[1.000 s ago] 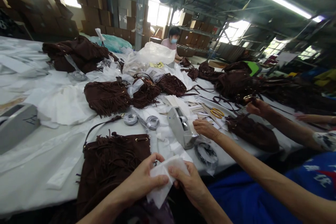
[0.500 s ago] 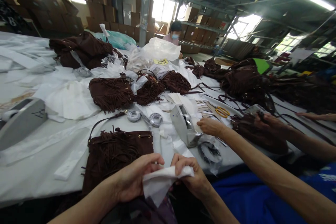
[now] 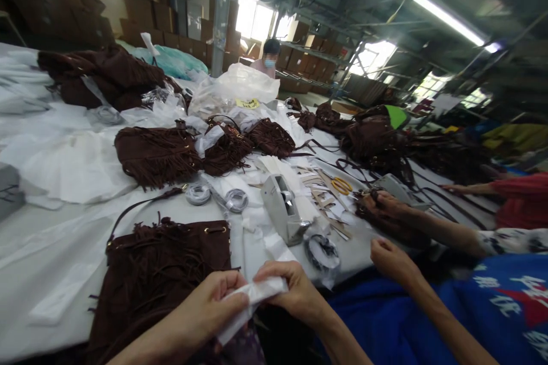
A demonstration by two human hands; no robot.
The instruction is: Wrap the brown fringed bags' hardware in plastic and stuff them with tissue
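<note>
Sheet (image 3: 257, 294) between hands (image 3: 297, 291), tape dispenser (image 3: 275, 208) beyond

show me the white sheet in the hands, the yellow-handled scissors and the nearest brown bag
White sheet (image 3: 257, 291), head view: exposed middle stretch
Yellow-handled scissors (image 3: 341, 185), head view: the handles
Nearest brown bag (image 3: 169, 259), head view: middle of its fringed front

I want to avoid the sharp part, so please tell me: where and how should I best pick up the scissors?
The scissors are best taken by the yellow loops, probably from the near right: they seem to lie flat, loops facing that way, the other end hard to see among pale strips.
</note>
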